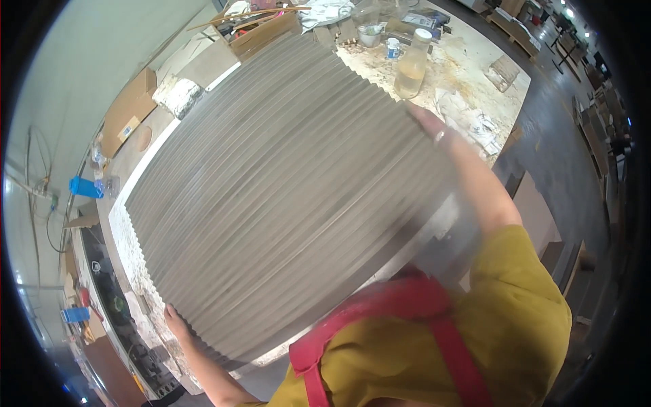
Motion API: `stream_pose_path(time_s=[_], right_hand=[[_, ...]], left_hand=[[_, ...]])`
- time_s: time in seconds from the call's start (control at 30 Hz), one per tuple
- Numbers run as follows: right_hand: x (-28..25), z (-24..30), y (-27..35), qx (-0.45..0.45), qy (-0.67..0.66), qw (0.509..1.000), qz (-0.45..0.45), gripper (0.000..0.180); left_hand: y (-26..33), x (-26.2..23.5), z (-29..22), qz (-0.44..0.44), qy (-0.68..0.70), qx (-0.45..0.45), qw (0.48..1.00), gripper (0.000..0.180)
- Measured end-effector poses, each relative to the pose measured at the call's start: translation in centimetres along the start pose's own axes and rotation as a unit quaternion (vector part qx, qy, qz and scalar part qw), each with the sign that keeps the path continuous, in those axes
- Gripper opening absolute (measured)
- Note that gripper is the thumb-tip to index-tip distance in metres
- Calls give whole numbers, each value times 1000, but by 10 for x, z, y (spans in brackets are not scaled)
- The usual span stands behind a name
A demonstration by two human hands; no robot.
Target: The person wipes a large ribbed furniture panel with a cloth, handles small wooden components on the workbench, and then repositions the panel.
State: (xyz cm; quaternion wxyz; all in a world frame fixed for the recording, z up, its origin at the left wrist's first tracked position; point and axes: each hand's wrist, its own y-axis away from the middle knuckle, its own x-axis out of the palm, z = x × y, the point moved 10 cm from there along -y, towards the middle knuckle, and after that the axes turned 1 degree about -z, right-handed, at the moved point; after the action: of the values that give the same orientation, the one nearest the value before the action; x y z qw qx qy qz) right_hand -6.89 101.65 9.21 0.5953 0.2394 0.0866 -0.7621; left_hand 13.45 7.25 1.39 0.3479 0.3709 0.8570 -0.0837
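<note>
A large grey-brown ribbed panel [285, 183], its ridges running lengthwise, fills the middle of the view above a white-topped worktable [475, 61]. At its lower-left end, my left hand [178, 324] is closed on the serrated edge. My right hand [427, 122] grips the opposite end at the upper right, with the fingers partly hidden under the panel. The near right corner of the panel is blurred. Whether its underside touches the table is hidden.
Beyond my right hand stand a bottle of yellowish liquid [412, 68], a small white-and-blue bottle [392, 47] and a clear cup [369, 35]. Crumpled white paper [471, 122] lies nearby. A cardboard box [129, 112] and a blue container [86, 187] are at the left.
</note>
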Motion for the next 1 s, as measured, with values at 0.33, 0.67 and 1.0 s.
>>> stream_pose_path(time_s=[0.33,0.67,1.0], right_hand=[[5,7,-92,-179,148,972,-29,57],[51,-49,-137,69,81,994,-4,57],[-19,135,-31,-400,359,814,-222,50]], left_hand=[[-34,-29,15,2,77,-57,995,69],[-17,34,-77,-21,67,-75,995,33],[81,89,-215,-28,-234,362,902,52]])
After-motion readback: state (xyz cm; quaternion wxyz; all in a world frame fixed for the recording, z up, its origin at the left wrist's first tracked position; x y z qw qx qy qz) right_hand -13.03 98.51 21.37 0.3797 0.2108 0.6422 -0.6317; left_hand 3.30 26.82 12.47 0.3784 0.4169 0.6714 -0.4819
